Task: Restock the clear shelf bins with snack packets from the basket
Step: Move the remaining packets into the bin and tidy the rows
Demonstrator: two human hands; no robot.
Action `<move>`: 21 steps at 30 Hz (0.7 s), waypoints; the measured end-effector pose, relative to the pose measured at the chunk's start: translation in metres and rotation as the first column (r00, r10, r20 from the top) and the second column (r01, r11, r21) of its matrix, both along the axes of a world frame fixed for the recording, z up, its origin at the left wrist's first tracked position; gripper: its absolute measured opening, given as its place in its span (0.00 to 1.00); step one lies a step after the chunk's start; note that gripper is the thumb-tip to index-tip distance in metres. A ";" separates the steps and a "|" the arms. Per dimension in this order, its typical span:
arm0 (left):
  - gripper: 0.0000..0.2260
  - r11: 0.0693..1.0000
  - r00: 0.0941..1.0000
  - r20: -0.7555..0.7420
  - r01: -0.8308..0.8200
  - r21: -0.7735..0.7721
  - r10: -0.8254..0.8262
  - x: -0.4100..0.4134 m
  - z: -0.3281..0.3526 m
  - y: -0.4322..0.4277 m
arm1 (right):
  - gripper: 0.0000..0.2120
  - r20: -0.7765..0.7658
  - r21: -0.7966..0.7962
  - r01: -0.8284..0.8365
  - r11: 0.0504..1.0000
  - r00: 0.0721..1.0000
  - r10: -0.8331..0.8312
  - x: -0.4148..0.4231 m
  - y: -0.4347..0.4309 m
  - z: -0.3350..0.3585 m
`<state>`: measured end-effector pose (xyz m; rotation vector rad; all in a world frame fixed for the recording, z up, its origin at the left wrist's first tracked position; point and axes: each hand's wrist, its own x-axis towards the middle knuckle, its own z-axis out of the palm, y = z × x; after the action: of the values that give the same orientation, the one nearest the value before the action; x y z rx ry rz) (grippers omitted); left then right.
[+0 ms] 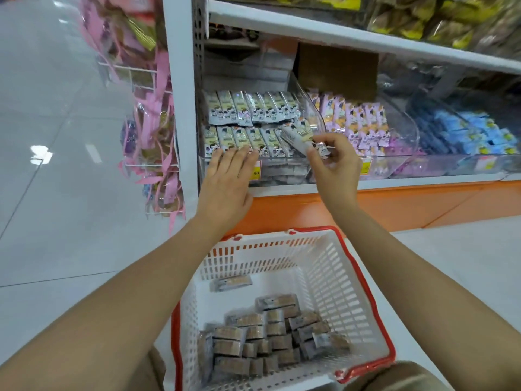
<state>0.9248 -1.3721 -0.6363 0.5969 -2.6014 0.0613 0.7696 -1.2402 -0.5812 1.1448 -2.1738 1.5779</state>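
Observation:
A clear shelf bin (284, 170) at the left of the lower shelf holds two rows of pale green-and-white snack packets (253, 108). My left hand (229, 179) lies flat with straight fingers on the front row of packets. My right hand (335, 165) pinches one snack packet (296, 138) tilted over the bin's right end. On the floor below stands a white basket (324, 266) with a red rim, holding several brown-and-grey snack packets (267, 340).
Clear dividers separate neighbouring bins of purple packets (363, 122) and blue packets (476, 131). A white shelf (338, 32) hangs above. A wire rack of pink-wrapped goods (152, 136) stands at the left. An orange base panel (394, 204) runs below the shelf.

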 end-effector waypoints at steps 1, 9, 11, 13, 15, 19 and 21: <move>0.35 1.000 1.000 0.008 -0.006 -0.008 0.006 0.000 0.001 0.000 | 0.07 -0.030 0.035 0.035 0.999 0.999 -0.034 -0.002 -0.009 -0.002; 0.39 0.999 0.998 0.061 0.003 -0.045 0.000 0.003 -0.001 -0.004 | 0.12 -0.171 0.254 0.161 0.954 0.978 -0.120 -0.014 -0.045 -0.018; 0.39 0.999 0.997 0.071 -0.003 -0.046 0.006 0.003 -0.001 -0.004 | 0.14 -0.198 0.286 0.172 0.943 0.973 -0.117 -0.015 -0.046 -0.017; 0.39 0.999 0.997 0.076 -0.006 -0.043 0.009 0.003 -0.002 -0.003 | 0.14 -0.204 0.306 0.166 0.937 0.973 -0.106 -0.016 -0.044 -0.016; 0.39 0.999 0.997 0.082 -0.002 -0.039 0.006 0.003 -0.002 -0.004 | 0.15 -0.211 0.306 0.147 0.941 0.974 -0.083 -0.017 -0.041 -0.016; 0.38 0.999 1.000 0.019 0.025 -0.039 -0.024 0.008 -0.003 0.001 | 0.14 -0.243 0.228 0.037 0.973 0.970 0.020 -0.003 -0.023 -0.023; 0.36 0.991 0.997 -0.004 0.080 -0.106 -0.081 0.016 -0.013 0.009 | 0.13 -0.239 0.186 -0.060 0.981 0.966 0.104 0.011 -0.012 -0.032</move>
<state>0.9406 -1.3634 -0.6489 0.4527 -2.5922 0.1689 0.7803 -1.2518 -0.6133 1.4183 -2.1565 1.2122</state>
